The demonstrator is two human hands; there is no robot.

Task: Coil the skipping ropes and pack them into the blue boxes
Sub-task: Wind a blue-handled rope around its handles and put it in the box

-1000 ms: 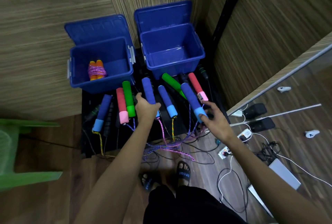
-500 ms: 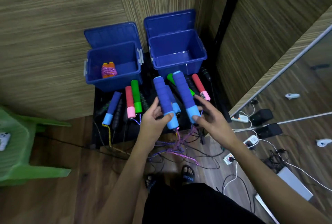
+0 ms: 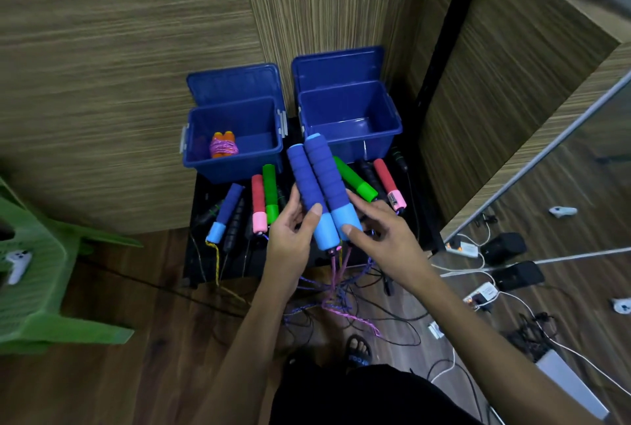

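Two blue foam handles [image 3: 316,185] of one skipping rope stand side by side, lifted above the black table [image 3: 421,220]. My left hand [image 3: 290,237] grips the left handle and my right hand [image 3: 382,240] holds the right one at its light-blue end. Their pink and purple rope [image 3: 336,291] hangs down to the floor. Behind stand two open blue boxes: the left box [image 3: 232,165] holds a coiled orange-handled rope [image 3: 223,145], the right box [image 3: 348,148] holds nothing.
More handles lie on the table: blue [image 3: 227,211], red-pink [image 3: 258,206], green [image 3: 270,192], another green [image 3: 355,179], another red-pink [image 3: 389,189], plus black ones. A green plastic chair [image 3: 41,274] stands left. Cables and power strips [image 3: 478,295] litter the floor right.
Both hands lifted the two blue handles off the table and brought them together, upright and side by side. The camera view shifted lower and closer.
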